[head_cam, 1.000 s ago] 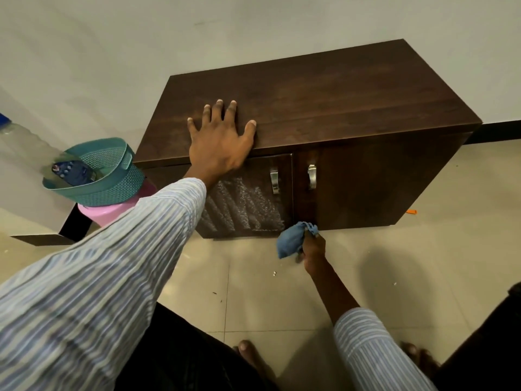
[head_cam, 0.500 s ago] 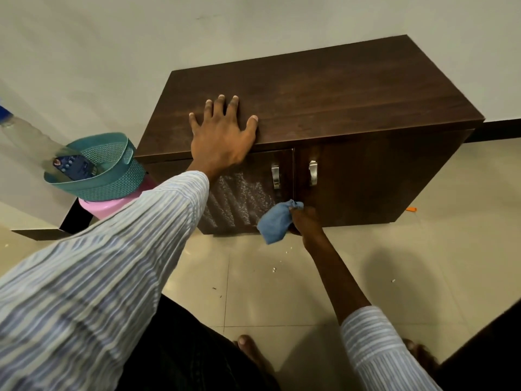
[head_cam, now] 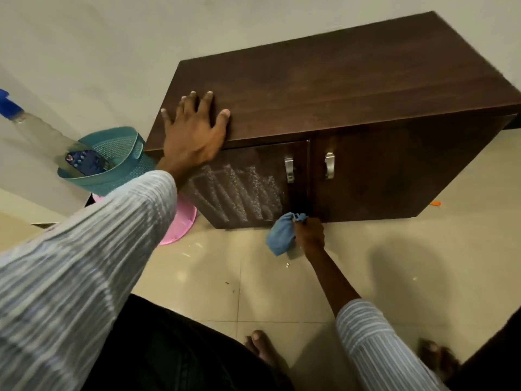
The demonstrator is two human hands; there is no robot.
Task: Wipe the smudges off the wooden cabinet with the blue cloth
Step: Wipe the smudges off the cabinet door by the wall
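Note:
A dark wooden cabinet stands against the wall, with two doors and metal handles. White chalky smudges streak its left door. My left hand lies flat on the cabinet's top front-left edge, fingers spread. My right hand grips a bunched blue cloth low at the bottom edge of the left door, near the gap between the doors and just right of the smudges.
A teal basket holding a dark remote and a clear bottle sits on a pink stool left of the cabinet. The tiled floor has small crumbs and an orange bit. My bare feet are below.
My right hand with the cloth rose to the left door's lower part, then dropped back to its bottom edge. The view shifted closer and tilted. My left hand stayed put.

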